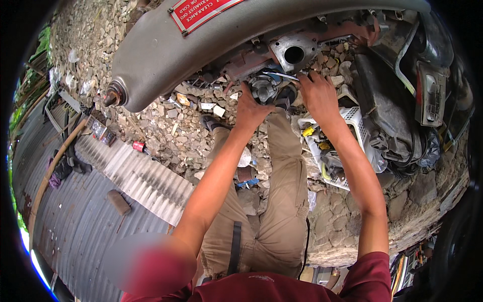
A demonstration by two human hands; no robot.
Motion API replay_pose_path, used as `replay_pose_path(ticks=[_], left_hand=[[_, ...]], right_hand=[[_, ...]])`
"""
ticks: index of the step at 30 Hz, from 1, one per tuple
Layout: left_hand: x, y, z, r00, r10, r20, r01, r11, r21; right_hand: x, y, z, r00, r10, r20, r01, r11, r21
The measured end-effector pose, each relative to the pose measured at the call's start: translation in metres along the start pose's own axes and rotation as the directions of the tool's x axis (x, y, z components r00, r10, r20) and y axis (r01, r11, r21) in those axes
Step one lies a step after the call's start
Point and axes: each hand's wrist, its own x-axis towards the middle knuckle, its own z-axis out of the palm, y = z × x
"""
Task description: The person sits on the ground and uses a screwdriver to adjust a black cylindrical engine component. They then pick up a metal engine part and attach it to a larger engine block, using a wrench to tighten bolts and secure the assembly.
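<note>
My left hand is curled round the near left side of a round grey metal part, which looks like a cast housing with a stepped centre. Between the fingers of my right hand is the end of a slim shiny metal tool, which reaches left across the far edge of the round part. The tool's exact kind cannot be made out. Just beyond, a square flange with a dark round hole sits on a rusty red engine manifold. My legs straddle the rubble below the part.
A large curved grey metal cover with a red label arches over the manifold. To the right are a white plastic basket and black machine parts. Corrugated sheets lie at left, beside loose stones.
</note>
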Motion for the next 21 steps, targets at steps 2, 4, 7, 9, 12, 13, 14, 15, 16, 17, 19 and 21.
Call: replay_pose_path(ticks=[2,4,7,9,12,13,14,15,16,17,19,21], left_hand=[[-0.003,-0.002,0.003,0.999,0.016,-0.039,-0.014,0.999,0.039],[-0.002,0.003,0.0,0.999,-0.041,-0.006,0.041,0.999,-0.007],[0.0,-0.003,0.001,0.997,-0.074,0.016,0.075,0.997,-0.036],[0.001,-0.01,0.004,0.999,-0.054,-0.002,0.054,0.999,-0.007],[0.0,-0.009,0.005,0.999,-0.021,-0.027,0.022,0.999,0.05],[-0.001,-0.002,0.003,0.999,-0.038,-0.011,0.038,0.998,0.043],[-0.001,0.005,0.0,0.999,-0.054,0.006,0.054,0.998,0.036],[-0.001,0.008,-0.002,0.999,-0.039,0.006,0.039,0.999,0.023],[-0.001,0.01,-0.004,1.0,-0.025,0.007,0.025,1.0,0.01],[-0.001,0.011,-0.005,1.0,-0.011,0.007,0.011,1.0,-0.003],[-0.004,0.01,-0.002,0.999,-0.02,-0.026,0.019,1.0,-0.008],[-0.004,0.01,-0.002,0.999,-0.03,-0.027,0.029,0.999,-0.017]], right_hand=[[-0.001,-0.002,0.002,0.999,-0.002,-0.046,0.002,1.0,-0.003],[0.0,-0.002,0.002,0.999,0.0,-0.052,-0.001,1.0,-0.03],[0.0,-0.003,-0.001,1.0,0.012,-0.002,-0.012,0.996,-0.09],[0.001,-0.006,-0.004,0.999,0.028,0.025,-0.025,0.994,-0.106],[0.003,-0.009,-0.008,0.993,0.063,0.103,-0.047,0.988,-0.15],[0.003,-0.009,-0.007,0.991,0.071,0.111,-0.052,0.984,-0.17],[0.002,-0.01,-0.005,0.989,0.08,0.121,-0.056,0.98,-0.19],[0.001,-0.01,-0.003,0.988,0.084,0.127,-0.057,0.976,-0.209],[0.001,-0.01,-0.001,0.99,0.075,0.116,-0.05,0.978,-0.202],[0.0,-0.008,0.001,0.992,0.065,0.106,-0.043,0.98,-0.195],[-0.001,-0.006,0.003,0.995,0.039,0.095,-0.02,0.98,-0.197],[-0.001,-0.003,0.003,0.996,0.011,0.09,0.008,0.978,-0.21]])
